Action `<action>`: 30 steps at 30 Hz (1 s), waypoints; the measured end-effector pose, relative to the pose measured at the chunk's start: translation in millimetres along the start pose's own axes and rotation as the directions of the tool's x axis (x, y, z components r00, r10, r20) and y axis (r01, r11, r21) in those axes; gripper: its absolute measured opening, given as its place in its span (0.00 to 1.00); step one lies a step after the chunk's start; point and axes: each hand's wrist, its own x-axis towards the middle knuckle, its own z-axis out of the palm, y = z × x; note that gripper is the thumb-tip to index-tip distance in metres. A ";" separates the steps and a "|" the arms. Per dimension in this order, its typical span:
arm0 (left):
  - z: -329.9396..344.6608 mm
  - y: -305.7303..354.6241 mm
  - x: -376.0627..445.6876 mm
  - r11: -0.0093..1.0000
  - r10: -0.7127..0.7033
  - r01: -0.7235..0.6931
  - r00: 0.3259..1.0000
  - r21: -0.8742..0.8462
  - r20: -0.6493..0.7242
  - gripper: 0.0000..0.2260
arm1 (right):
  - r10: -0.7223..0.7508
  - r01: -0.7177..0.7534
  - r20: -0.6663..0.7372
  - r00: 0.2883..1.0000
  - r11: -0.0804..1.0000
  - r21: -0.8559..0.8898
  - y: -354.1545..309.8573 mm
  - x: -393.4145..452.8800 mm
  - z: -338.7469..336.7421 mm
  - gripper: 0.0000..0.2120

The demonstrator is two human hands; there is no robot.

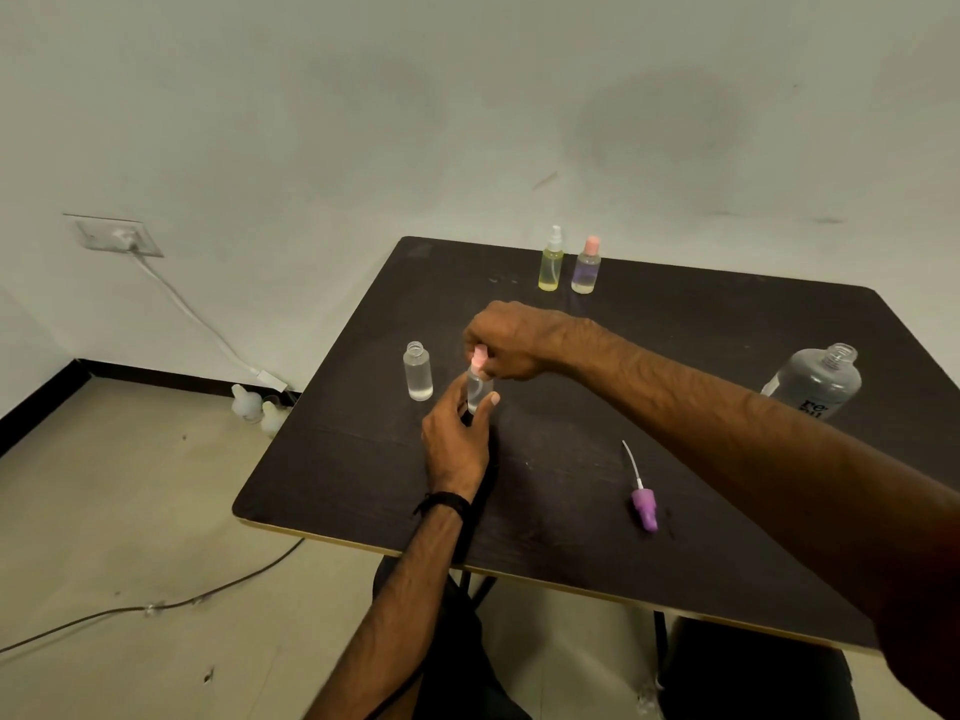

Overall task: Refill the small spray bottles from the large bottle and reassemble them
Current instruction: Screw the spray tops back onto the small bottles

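Clear small bottle with pink sprayer upright mid-bench; open one just left. Purple sprayer lying near-right. Large bottle uncapped, far right.

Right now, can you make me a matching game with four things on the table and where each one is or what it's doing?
Things:
1. purple sprayer
2. big bottle
3. pink-topped bottle
4. yellow bottle

Clues:
A. standing at the far edge of the table
B. held in the left hand, with the right hand at its top
C. lying on its side, tube sticking out
D. open, no cap, at the right side

Pairs: 1-C, 2-D, 3-B, 4-A
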 end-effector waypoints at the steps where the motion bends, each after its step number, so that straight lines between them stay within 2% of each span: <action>1: -0.2 0.5 -0.2 1.000 -0.004 0.004 1.000 0.001 -0.001 0.14 | 0.010 -0.010 -0.003 1.000 1.000 0.011 -0.2 0.0 1.2 0.11; 7: 0.6 1.4 0.1 1.000 -0.011 0.011 1.000 -0.002 -0.022 0.16 | 0.060 -0.050 -0.069 0.996 0.988 0.147 4.8 -1.6 11.6 0.13; 11: -0.6 0.6 0.9 0.999 0.004 -0.004 1.000 -0.036 -0.017 0.15 | 0.094 -0.027 -0.216 0.972 0.956 0.293 8.8 -9.7 33.1 0.10; 14: -2.3 -5.2 0.2 0.999 0.012 -0.010 0.999 -0.049 0.037 0.18 | 0.190 -0.019 -0.325 0.926 0.886 0.464 12.2 -20.2 57.5 0.15; 18: -1.1 -8.0 -3.1 0.998 -0.006 0.008 1.000 -0.069 0.028 0.25 | 0.322 -0.049 -0.286 0.902 0.737 0.674 8.2 -29.7 87.4 0.25; 21: 0.6 -8.2 -8.7 0.996 -0.016 0.011 0.998 -0.085 -0.062 0.26 | 0.441 -0.077 -0.252 0.862 0.605 0.792 2.7 -29.7 101.3 0.22; 23: 2.5 -6.8 -13.3 0.994 0.004 -0.009 0.999 -0.109 -0.046 0.25 | 0.484 -0.089 -0.234 0.843 0.555 0.827 0.7 -28.7 106.6 0.17; 27: 13.0 5.2 -3.4 0.997 -0.026 0.027 1.000 -0.071 0.013 0.26 | 0.545 -0.122 -0.281 0.790 0.589 0.799 4.9 -21.0 109.6 0.12; 30: 25.1 10.5 17.1 0.999 -0.026 0.029 0.997 -0.045 0.076 0.27 | 0.604 -0.146 -0.312 0.734 0.588 0.795 18.9 -6.3 107.5 0.11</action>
